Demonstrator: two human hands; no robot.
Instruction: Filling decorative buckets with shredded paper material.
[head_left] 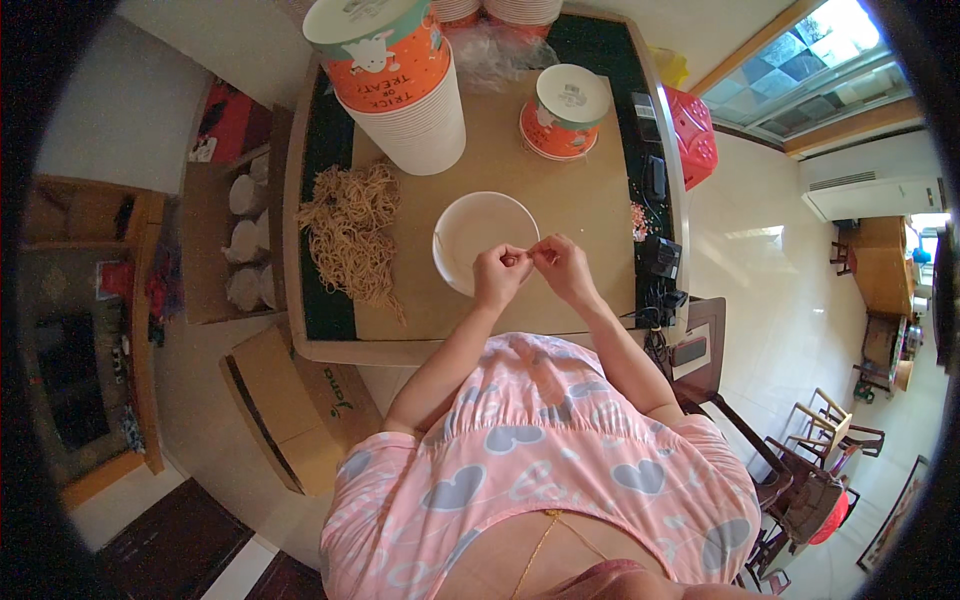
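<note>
A white paper bucket (478, 235) stands with its mouth toward me on the cardboard sheet in the middle of the table. At its near right rim, my left hand (502, 275) and my right hand (562, 270) meet fingertip to fingertip. Both are pinched closed; whatever lies between the fingers is too small to make out. A loose heap of tan cord pieces (350, 235) lies left of the bucket. Behind it, a tall nested stack of white paper buckets (415, 120) is topped by an orange and green one. Another orange bucket (562, 130) rests upside down at the far right.
Clear plastic wrap (490, 55) and more buckets are at the table's back. Along the right edge sit black devices with cables (662, 258) and small reddish bits (638, 222). A red plastic stool (690, 140) stands beyond that edge. Cardboard boxes (300, 400) are left of the table.
</note>
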